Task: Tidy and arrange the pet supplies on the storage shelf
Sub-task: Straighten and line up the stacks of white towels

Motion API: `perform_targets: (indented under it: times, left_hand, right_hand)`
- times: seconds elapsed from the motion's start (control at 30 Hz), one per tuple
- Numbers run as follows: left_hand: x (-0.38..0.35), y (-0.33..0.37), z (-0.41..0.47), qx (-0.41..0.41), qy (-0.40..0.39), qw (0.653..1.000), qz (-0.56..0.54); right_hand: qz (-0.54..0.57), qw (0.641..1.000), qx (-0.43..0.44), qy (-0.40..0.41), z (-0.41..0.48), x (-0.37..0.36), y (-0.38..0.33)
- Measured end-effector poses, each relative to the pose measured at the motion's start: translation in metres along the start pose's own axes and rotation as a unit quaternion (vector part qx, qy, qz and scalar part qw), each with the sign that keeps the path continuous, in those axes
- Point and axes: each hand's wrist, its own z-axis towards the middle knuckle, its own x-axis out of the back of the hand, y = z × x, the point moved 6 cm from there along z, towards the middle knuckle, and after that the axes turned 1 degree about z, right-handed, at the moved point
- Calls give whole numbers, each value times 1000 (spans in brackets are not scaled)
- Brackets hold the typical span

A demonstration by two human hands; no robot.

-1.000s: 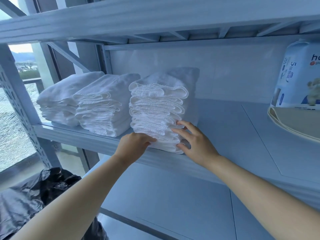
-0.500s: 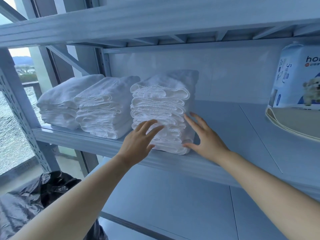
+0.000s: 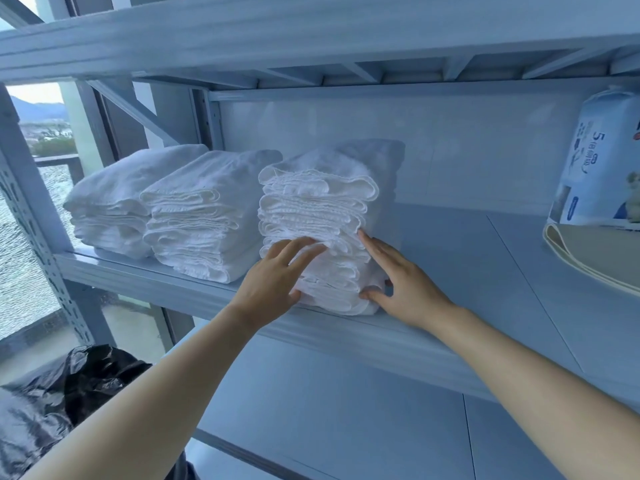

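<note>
Both hands lie flat on the towel stack (image 3: 318, 202) at the shelf (image 3: 467, 271) front edge, fingers straight: left hand (image 3: 273, 278) pressing its face, right hand (image 3: 405, 285) bracing its side. Soft, light, floppy layers, so I'd lift from underneath.

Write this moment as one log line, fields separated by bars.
left hand: pressing front of rightmost towel stack | right hand: pressing its right side | shelf: stack at front edge
</note>
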Motion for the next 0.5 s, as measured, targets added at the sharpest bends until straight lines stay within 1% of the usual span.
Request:
perform_targets:
  times: [0.13, 0.3, 0.5]
  left_hand:
    - [-4, -8, 6, 13, -5, 1000, -2]
    - [-10, -13, 5, 8, 2, 1000, 8]
    - [-6, -21, 2, 0, 11, 1000, 8]
  right_hand:
    - [5, 1000, -5, -14, 8, -5, 5]
    - [5, 1000, 1, -30, 20, -11, 9]
    - [15, 1000, 17, -21, 23, -7, 9]
